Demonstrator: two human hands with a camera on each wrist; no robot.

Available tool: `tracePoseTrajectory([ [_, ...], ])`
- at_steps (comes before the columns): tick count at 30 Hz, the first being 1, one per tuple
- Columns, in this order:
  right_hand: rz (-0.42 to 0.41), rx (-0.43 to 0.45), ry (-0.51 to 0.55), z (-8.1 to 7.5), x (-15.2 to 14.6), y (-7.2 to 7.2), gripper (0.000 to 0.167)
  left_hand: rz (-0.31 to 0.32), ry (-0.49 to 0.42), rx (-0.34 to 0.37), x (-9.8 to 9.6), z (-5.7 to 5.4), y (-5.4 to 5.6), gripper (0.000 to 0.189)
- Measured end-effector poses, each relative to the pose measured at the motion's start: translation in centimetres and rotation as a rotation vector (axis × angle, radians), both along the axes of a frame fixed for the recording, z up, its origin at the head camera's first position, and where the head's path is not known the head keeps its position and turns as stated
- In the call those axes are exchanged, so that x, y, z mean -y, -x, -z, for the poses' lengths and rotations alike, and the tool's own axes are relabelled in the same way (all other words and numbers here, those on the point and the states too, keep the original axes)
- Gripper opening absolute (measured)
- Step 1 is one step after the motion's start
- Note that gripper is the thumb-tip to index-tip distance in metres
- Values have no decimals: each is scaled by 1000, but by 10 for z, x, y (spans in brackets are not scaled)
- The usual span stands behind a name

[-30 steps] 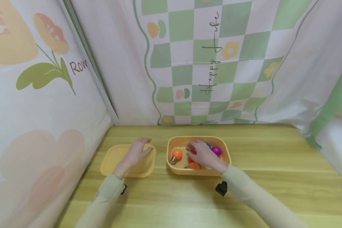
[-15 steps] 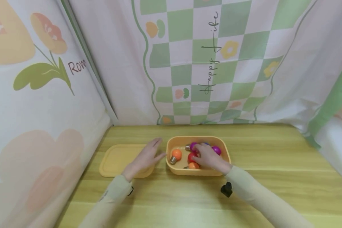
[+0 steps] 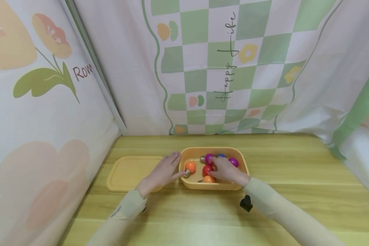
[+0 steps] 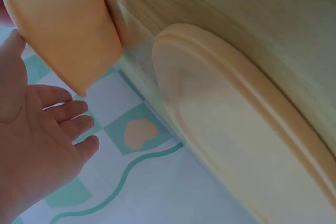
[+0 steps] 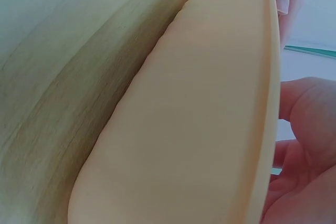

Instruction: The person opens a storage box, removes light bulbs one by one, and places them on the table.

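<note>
Head view: the left hand (image 3: 163, 172) has moved right from above the yellow lid (image 3: 127, 173) to the left rim of the yellow box (image 3: 215, 186), while the right hand (image 3: 228, 169) has drawn slightly right, exposing the left purple bulb (image 3: 208, 158); both hands are now at the box, which sits on the counter (image 3: 289, 164). Left fingers lie straight, thumb held wide from them; any pressure on the rim is unclear. The right hand reaches in from the near right, fingertips beside that bulb and the red bulb (image 3: 207, 169); I cannot tell whether it grips either.
</note>
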State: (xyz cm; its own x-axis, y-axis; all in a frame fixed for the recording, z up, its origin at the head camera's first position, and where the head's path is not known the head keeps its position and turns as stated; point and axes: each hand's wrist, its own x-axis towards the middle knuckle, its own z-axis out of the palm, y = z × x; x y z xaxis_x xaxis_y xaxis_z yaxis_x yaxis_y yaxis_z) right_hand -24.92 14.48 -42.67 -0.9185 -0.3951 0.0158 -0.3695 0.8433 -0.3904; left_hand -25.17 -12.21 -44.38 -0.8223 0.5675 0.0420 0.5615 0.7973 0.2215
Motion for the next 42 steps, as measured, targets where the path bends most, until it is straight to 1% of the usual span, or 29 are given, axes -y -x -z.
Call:
tracePoseTrajectory([
  [5, -2, 9, -30, -1, 0, 0, 29, 15, 26, -30, -1, 2, 0, 80],
  [10, 11, 51, -49, -3, 2, 0, 33, 22, 45, -46, 0, 6, 2, 80],
  [15, -6, 41, -70, -3, 3, 1, 34, 25, 42, -53, 1, 8, 2, 80],
  [17, -15, 36, -87, -2, 4, 2, 33, 24, 43, -54, 1, 8, 2, 80],
  [24, 2, 96, -124, -3, 7, 6, 26, 17, 41, -63, 0, 9, 2, 80],
  [27, -3, 109, -127, -4, 7, 7, 28, 13, 43, -64, 0, 9, 2, 80],
  [28, -13, 108, -130, -4, 7, 7, 30, 12, 45, -63, 0, 9, 2, 80],
  [33, -12, 144, -139, -3, 7, 9, 39, 11, 51, -62, 0, 10, 3, 82],
  [35, -5, 151, -138, -3, 7, 9, 39, 11, 51, -65, 0, 10, 3, 82],
  [37, -11, 152, -119, -2, 7, 9, 37, 11, 51, -69, 0, 10, 3, 82],
  [42, 7, 174, -87, -3, 5, 7, 37, 18, 37, -78, 0, 9, 3, 80],
])
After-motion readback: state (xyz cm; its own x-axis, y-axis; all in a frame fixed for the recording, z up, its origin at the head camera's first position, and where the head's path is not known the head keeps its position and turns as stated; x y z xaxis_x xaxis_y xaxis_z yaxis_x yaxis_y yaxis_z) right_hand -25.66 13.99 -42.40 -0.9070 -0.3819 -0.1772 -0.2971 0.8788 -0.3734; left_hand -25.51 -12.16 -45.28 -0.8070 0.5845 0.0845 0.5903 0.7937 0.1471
